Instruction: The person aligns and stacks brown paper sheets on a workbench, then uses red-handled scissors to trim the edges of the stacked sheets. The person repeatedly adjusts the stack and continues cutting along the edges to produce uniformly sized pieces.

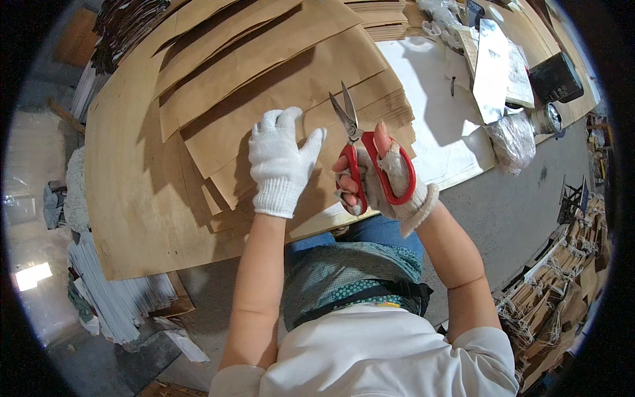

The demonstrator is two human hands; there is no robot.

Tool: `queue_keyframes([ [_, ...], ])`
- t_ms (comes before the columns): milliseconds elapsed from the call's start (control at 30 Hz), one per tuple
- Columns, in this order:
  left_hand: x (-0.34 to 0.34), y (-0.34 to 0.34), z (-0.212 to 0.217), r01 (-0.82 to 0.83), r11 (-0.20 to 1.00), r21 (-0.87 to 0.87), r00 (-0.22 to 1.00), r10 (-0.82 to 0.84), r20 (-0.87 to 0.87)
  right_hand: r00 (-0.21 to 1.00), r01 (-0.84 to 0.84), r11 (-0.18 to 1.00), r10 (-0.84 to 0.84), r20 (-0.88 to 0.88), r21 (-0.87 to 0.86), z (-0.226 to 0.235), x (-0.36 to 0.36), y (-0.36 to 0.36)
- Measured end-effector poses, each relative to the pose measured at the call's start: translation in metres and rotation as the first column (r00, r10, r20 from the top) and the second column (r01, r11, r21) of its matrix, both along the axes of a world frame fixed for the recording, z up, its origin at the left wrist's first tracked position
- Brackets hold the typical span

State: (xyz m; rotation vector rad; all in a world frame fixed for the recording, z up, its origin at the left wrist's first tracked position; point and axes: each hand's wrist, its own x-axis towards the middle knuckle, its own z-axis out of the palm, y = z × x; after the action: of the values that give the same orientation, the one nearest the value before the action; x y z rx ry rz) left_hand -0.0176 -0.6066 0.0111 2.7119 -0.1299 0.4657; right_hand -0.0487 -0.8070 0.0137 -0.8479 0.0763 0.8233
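Cardboard-covered table [132, 218], brown paper stack [278, 106], black box [555, 76], red-handled scissors [367, 155]

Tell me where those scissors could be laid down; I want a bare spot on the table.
Free: the white sheet between the brown paper stack and the clutter; the bare brown board left of the left hand. Crowded: the far right corner, with a black box and plastic bag.
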Motion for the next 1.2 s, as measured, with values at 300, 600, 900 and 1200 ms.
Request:
queue_keyframes([
  [300, 0.0, 0.006, 0.014, 0.082, 0.996, 0.04, 0.992, -0.078, -0.096, 0.97, -0.005, 0.99, 0.038, -0.242, 0.139, -0.001, -0.021, 0.0],
  [600, 0.006, 0.014, 0.013, 0.072, 0.997, -0.001, 0.985, -0.071, -0.156, 0.99, -0.139, 0.965, 0.144, 0.006, -0.223, 0.006, -0.042, -0.014],
  [900, 0.008, 0.031, 0.022, 0.193, 0.964, -0.184, 0.943, -0.234, -0.235, 0.986, -0.076, 0.925, 0.125, 0.111, -0.373, 0.01, -0.022, -0.056],
  [1200, 0.002, 0.025, 0.018, 0.281, 0.96, -0.015, 0.934, -0.277, -0.224, 0.98, -0.123, 0.992, 0.125, -0.155, 0.018, -0.007, -0.024, -0.013],
])
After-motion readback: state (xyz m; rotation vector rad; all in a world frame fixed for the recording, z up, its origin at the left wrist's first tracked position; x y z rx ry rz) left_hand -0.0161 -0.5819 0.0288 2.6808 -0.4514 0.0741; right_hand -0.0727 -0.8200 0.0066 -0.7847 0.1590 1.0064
